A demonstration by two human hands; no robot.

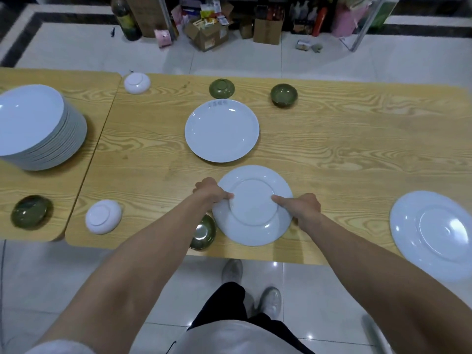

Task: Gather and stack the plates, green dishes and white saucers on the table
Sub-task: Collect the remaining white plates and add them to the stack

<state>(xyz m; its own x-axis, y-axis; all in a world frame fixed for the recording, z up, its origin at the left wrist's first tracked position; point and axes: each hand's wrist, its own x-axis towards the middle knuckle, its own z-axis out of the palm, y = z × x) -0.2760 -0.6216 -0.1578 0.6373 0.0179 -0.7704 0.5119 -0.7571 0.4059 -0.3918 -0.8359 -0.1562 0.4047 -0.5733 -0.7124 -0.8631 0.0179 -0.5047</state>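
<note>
Both forearms reached out over the near edge of the wooden table (332,154) to one white plate (252,204), which lay upside-down close to that edge with its foot ring showing. The left hand (213,192) and right hand (304,206) gripped it at opposite sides. Each had a thumb pressed on the upturned base, with the other fingers curled round the rim and mostly hidden beneath. Whether the plate rested on the wood or was just lifted could not be told.

The step looked like taking this plate to the tall stack (38,126) on the adjoining table (51,187). Done well, that called for an even hold on both sides and a lift clear of the near green dish (203,232) — it sat tucked partly under the plate's left rim, right at the table edge, and a careless sweep could knock it off. The stack's top plate faced up, so turning this one over before setting it down squarely would probably suit.

The upright plate (221,130) beyond held nothing, and an overturned plate (431,233) lay well to the right. Of the far green dishes, one (284,95) stood upright and empty and the other (221,88) was inverted. A left green dish (32,212) looked empty too. Both white saucers (137,83) (103,216) lay base-up.
</note>
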